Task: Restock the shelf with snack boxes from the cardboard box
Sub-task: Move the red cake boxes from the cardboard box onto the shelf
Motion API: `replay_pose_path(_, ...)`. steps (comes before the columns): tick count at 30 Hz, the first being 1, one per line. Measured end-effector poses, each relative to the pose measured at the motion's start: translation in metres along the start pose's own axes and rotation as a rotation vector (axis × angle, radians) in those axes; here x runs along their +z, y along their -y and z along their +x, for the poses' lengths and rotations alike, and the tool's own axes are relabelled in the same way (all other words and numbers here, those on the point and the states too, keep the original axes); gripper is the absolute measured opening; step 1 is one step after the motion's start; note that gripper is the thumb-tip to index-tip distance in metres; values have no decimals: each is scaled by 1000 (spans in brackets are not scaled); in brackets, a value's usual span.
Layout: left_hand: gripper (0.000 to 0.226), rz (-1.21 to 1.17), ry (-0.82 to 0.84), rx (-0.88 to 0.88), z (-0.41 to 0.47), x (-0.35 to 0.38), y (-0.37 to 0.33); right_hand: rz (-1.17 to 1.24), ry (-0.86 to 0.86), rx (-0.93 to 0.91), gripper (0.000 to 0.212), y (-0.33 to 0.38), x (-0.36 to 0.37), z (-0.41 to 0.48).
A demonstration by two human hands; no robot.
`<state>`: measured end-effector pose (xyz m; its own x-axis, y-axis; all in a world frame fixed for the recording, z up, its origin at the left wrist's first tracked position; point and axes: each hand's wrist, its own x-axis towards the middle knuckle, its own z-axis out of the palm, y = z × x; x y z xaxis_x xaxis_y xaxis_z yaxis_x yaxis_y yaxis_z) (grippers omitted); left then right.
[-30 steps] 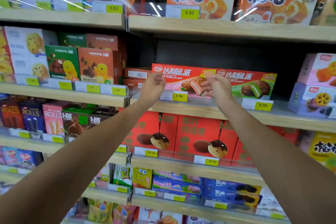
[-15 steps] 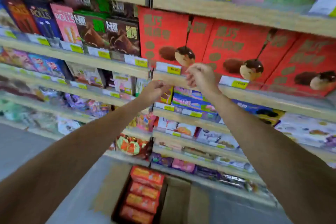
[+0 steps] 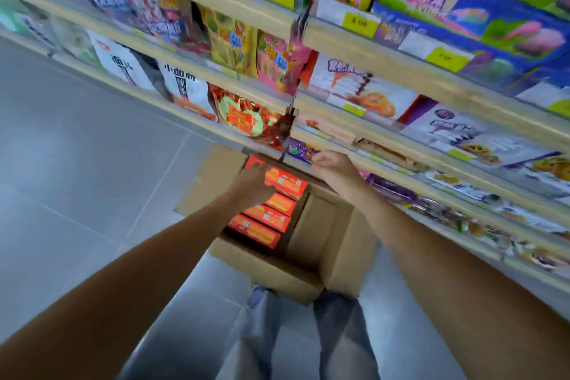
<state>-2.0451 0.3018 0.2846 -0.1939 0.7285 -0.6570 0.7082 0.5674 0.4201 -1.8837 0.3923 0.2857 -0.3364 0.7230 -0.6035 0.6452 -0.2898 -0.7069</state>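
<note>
The view is now tipped down from the upper shelves, where both hands were raised a second ago, to the grey floor (image 3: 77, 163) at the foot of the shelf. The arms have been lowered with it, so one placement is judged finished and the next pick is being begun.

The left grip (image 3: 253, 185) has been brought down over the left half of the cardboard box (image 3: 277, 274). Its fingers are blurred, reaching onto the near end of the topmost snack box (image 3: 285, 183). Whether that box is already clasped or only touched cannot be told.

The snack boxes (image 3: 262, 224) are seen as flat orange-red cartons with pale printed labels, packed on edge in a row along the left side of the cardboard box. The topmost one is raised a little above the others. The right half of the cardboard box is shown as bare brown board, so a good part of the stock is judged already shelved, with several cartons left.

The right grip (image 3: 334, 165) is held above the far rim of the cardboard box, fingers loosely curled with nothing in them, just in front of the lowest shelf (image 3: 401, 163), which is filled with other snacks.
</note>
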Motion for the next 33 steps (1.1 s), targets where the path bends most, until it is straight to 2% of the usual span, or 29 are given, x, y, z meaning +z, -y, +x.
replay_pose_path(3, 64, 31, 12, -41, 22, 38, 28, 11, -27, 70, 29, -40, 25, 29)
replay_pose_path(9, 71, 160, 43, -47, 124, 146, 88, -30, 2, 207, 37, -160, 84, 126)
replay_pose_path(11, 77, 175, 72, -62, 150, 171, 96, -10, -14, 204, 35, -187, 98, 147)
replay_pose_path(14, 83, 232, 92, -19, 198, 206, 105, -107, -60, 140, 34, -224, 117, 180)
replay_pose_path(16, 84, 337, 61, 46, 233, 224, 108, -251, -87, 105, 48, -246, 126, 206)
replay_pose_path(18, 83, 499, 22, 123, 265, 234, 112, -379, -67, 56, 64, -264, 132, 227)
replay_pose_path(21, 86, 671, -43, 197, 306, 246, 117, -566, -51, -79, 76, -289, 140, 254)
replay_pose_path(25, 80, 701, -176, 311, 328, 257, 125, -638, -74, -215, 76, -307, 141, 266)
replay_pose_path(29, 70, 686, -288, 419, 317, 261, 138, -769, -14, -267, 87, -318, 139, 251)
replay_pose_path(31, 70, 685, -302, 477, 308, 255, 140, -709, 16, -231, 91, -313, 142, 240)
replay_pose_path(33, 75, 601, -207, 456, 296, 243, 136, -507, 4, -178, 98, -304, 147, 229)
